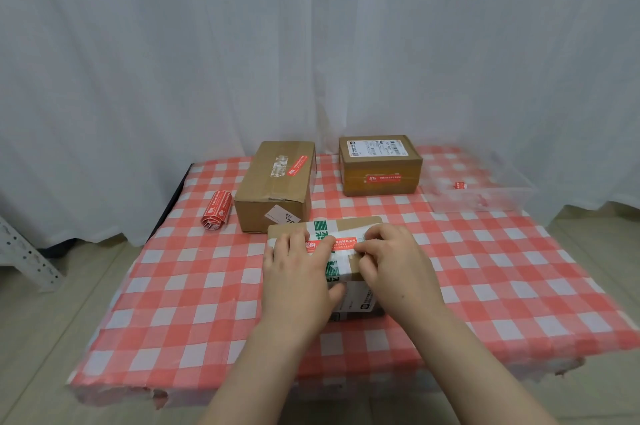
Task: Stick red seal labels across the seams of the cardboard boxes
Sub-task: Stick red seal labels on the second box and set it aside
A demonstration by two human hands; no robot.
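Observation:
A small cardboard box [360, 223] with white and green tape sits near the middle of the checked table. A red seal label [344, 242] lies across its top. My left hand [294, 272] lies flat on the box's left part, fingers over the label's left end. My right hand [391, 262] is curled at the label's right end, fingertips pressing on it. Two more cardboard boxes stand behind: a tall one [273, 189] with a red label [297, 165] on top, and a wider one [379, 165] with a red label [382, 178] on its front.
A roll of red labels [216, 210] lies left of the tall box. A clear plastic tray [485, 198] at the right holds a red scrap [460, 185]. The red-and-white tablecloth [207, 303] covers the table; a white curtain hangs behind, a metal rack [24, 251] stands far left.

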